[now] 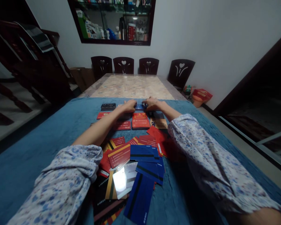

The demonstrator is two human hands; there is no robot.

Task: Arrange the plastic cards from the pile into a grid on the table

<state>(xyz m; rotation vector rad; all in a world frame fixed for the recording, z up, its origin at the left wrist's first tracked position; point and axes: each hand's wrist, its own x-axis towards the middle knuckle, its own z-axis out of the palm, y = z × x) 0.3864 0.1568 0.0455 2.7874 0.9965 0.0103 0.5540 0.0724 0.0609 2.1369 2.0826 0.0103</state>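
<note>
My left hand (130,106) and my right hand (151,103) reach to the far rows of cards. Between them lies a stack of blue cards (140,107); the curled fingers of each hand grip it from its own side. A black card stack (108,107) sits left of my left hand. Nearer stand red card stacks (140,123) and a tan card stack (158,123), partly hidden by my forearms. Closest to me is a loose, overlapping pile with blue cards (139,197), a shiny silver card (125,179), red cards (120,154) and black cards (105,200).
A blue cloth (49,150) covers the near part of the table; the bare stone-patterned tabletop (131,86) shows beyond it. Dark wooden chairs (124,65) line the far end. A cardboard box (83,78) is on the left, a red box (202,94) on the right.
</note>
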